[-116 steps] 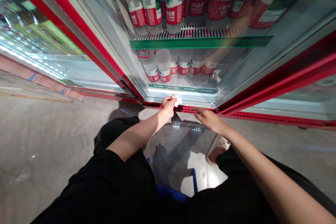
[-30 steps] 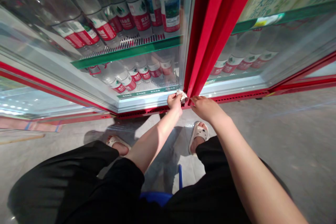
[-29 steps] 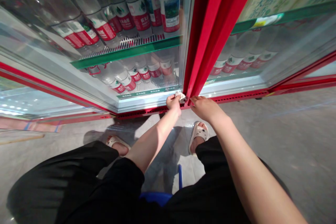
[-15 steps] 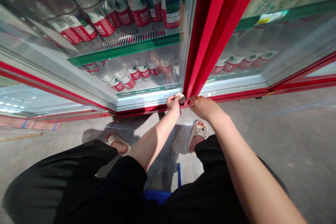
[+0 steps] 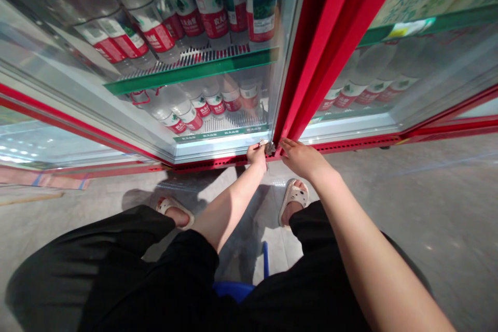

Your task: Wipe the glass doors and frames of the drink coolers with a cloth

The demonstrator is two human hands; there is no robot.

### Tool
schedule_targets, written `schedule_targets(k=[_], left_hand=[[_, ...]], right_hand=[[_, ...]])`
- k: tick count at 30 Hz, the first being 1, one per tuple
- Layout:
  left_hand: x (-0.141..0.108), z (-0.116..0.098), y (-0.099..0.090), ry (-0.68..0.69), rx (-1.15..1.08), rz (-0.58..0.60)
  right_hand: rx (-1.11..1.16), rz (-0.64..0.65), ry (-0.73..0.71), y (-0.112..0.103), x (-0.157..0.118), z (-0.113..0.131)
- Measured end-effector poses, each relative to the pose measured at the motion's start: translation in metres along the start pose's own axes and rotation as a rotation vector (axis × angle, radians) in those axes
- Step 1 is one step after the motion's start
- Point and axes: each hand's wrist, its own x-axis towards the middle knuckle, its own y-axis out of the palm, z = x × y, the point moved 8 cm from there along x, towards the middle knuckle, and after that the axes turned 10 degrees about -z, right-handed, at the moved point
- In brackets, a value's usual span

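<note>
Crumpled wad [image 5: 269, 148]: whitish and dark grey, sat at the foot of the red post [image 5: 307, 72], at the left hand's two o'clock.
Left hand [image 5: 257, 154]: pinched narrow, gripping the wad.
Right hand [image 5: 302, 159]: at the wad's four o'clock, palm down, fingers stretched out just beside the post's foot; actual contact could not be told.
Lower bottles [image 5: 202, 108]: stood behind glass at the wad's ten o'clock.
Sandals [image 5: 294, 196]: at five and eight o'clock from the wad, on grey floor [image 5: 428, 207].
</note>
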Motion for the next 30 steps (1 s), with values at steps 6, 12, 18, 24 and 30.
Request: schedule_targets(k=[6,12,18,24,30], left_hand=[[0.006,-0.003,-0.034,-0.152,0.057,-0.128],[0.001,-0.003,-0.021,-0.183,0.043,-0.106],[0.005,0.007,-0.035,-0.216,0.061,-0.141],[0.013,0.011,-0.036,-0.18,0.043,-0.141],[0.017,0.011,-0.032,-0.129,0.028,-0.142]], right_hand=[[-0.001,0.053,0.021,0.018,-0.003,-0.013],[-0.006,0.069,0.019,0.04,-0.002,-0.013],[-0.027,0.076,-0.03,0.044,-0.002,-0.004],[-0.048,0.092,-0.049,0.043,-0.001,0.0],[-0.06,0.114,-0.055,0.04,0.002,0.009]])
